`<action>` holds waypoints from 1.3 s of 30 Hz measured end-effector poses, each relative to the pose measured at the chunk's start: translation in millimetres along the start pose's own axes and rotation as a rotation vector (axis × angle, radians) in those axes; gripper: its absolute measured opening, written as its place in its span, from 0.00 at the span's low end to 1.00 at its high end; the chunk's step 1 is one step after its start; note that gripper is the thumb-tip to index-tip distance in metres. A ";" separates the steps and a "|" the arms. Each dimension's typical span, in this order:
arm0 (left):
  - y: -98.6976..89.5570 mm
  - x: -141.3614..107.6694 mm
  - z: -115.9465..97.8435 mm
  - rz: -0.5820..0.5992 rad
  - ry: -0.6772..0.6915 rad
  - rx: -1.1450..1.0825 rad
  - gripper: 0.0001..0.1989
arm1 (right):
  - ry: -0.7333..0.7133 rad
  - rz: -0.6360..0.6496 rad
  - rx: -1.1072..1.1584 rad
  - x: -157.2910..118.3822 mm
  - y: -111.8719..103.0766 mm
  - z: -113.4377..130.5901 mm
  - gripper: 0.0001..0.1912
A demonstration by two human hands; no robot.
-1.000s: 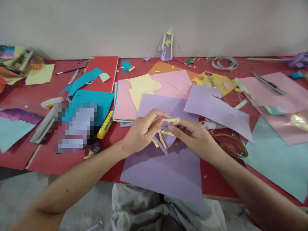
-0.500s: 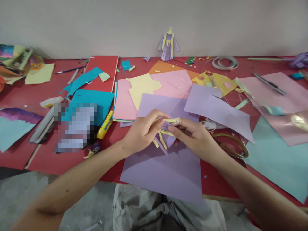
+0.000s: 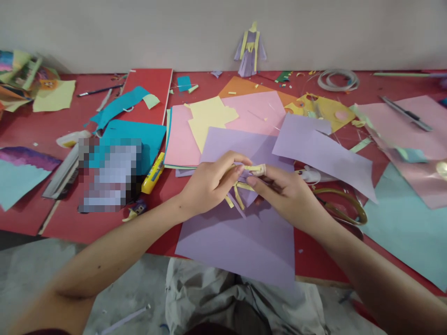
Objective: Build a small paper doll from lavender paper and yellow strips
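Note:
Between my two hands is a small folded paper figure [image 3: 239,195] in purple with pale yellow strips. My left hand [image 3: 213,179] pinches its left side between thumb and fingers. From the right, my right hand [image 3: 286,186] grips the same figure, with what looks like a pale wrap on one fingertip. Part of the figure is hidden behind my fingers. Below it, a purple paper sheet [image 3: 237,246] lies over the table's front edge. A similar purple and yellow paper doll [image 3: 249,51] leans upright against the wall.
Scissors with amber handles [image 3: 344,204] lie right of my right hand, partly under purple paper [image 3: 324,144]. A yellow glue stick [image 3: 152,173] and a blurred-out flat object [image 3: 111,179] lie left. A craft knife [image 3: 407,114] rests on pink paper. Coiled clear tubing [image 3: 338,80] sits behind.
The view has tipped slightly, so the table sits a little higher in it. Both hands keep hold of the paper figure with hardly any shift.

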State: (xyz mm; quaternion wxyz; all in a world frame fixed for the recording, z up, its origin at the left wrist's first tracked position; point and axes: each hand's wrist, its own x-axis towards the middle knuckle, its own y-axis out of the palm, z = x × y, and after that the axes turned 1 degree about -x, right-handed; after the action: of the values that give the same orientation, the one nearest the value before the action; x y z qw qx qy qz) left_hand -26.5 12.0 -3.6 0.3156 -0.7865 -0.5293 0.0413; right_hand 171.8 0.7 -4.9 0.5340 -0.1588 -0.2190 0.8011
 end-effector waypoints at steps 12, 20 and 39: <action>-2.2 0.9 -2.0 0.077 0.035 0.146 0.11 | -0.061 -0.036 -0.146 -2.8 -0.4 2.1 0.08; -0.5 -0.9 -5.4 0.051 -0.037 -0.071 0.11 | -0.168 -0.099 -0.145 -1.5 -1.5 5.9 0.09; -0.7 -0.1 -6.0 -0.088 -0.131 -0.197 0.13 | -0.173 -0.088 -0.152 -4.2 -0.4 7.6 0.13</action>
State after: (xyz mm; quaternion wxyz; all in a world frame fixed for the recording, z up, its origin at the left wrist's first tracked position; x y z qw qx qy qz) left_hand -24.7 9.3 1.6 0.2030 -0.7854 -0.5842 0.0265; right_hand 170.0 -4.4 2.0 0.5343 -0.1193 -0.3310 0.7686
